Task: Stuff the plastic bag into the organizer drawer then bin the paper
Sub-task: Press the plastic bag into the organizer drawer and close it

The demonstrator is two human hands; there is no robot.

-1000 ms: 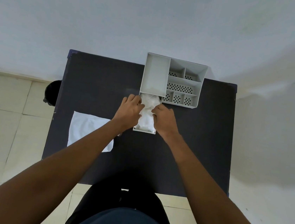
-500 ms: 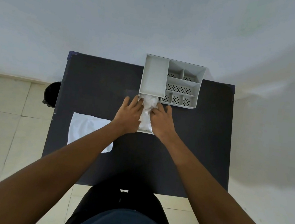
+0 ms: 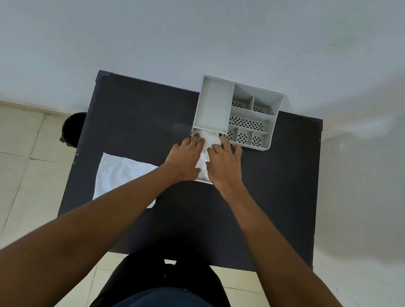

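Matt table; crinkled plastic bag.

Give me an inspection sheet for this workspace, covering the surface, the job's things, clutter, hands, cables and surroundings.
Surface: dark table, standing against a pale wall.
Job's things: grey organizer at the table's far edge; its drawer is pulled out toward the person, with the white plastic bag bunched inside it. White paper lies flat on the table's left side. Black bin stands on the floor, left of the table.
Clutter: nothing seen.
Hands: left hand and right hand both lie flat, fingers spread, pressing down on the plastic bag.
Cables: nothing seen.
Surroundings: pale tiled floor; the person's dark clothing at the bottom of the view.
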